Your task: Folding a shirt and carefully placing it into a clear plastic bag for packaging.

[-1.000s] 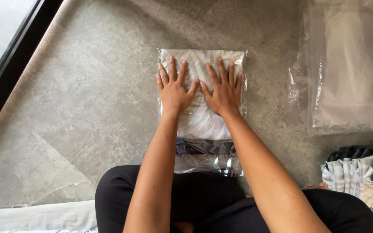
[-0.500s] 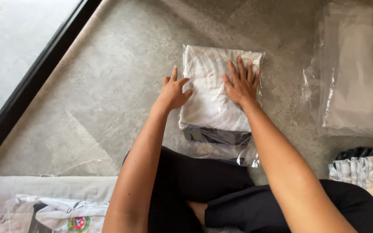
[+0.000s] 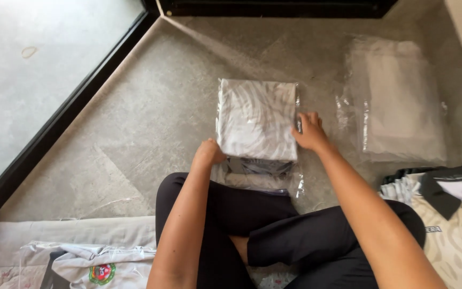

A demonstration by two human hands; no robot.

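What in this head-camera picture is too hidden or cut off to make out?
- Left hand: its fingers curl under the clear plastic bag holding folded white patterned cloth, so its grip is unseen.
- Stack of clear plastic bags: glare and creases blur what is inside.
- Black-collared patterned shirt: cut off by the right edge.
- White bagged garment with a round crest: cut off by the bottom edge.

You're looking at a folded garment (image 3: 256, 120) in white with faint grey swirls, shining under its clear plastic bag, its lower end showing dark grey. The floor (image 3: 151, 112) is showing mottled grey, edged by a black frame (image 3: 65, 115) at upper left. At right, a stack of clear bags (image 3: 399, 101) is glinting milky white. At lower right, a cream patterned shirt (image 3: 455, 225) is showing a black collar. Your trousers (image 3: 274, 225) are showing black.
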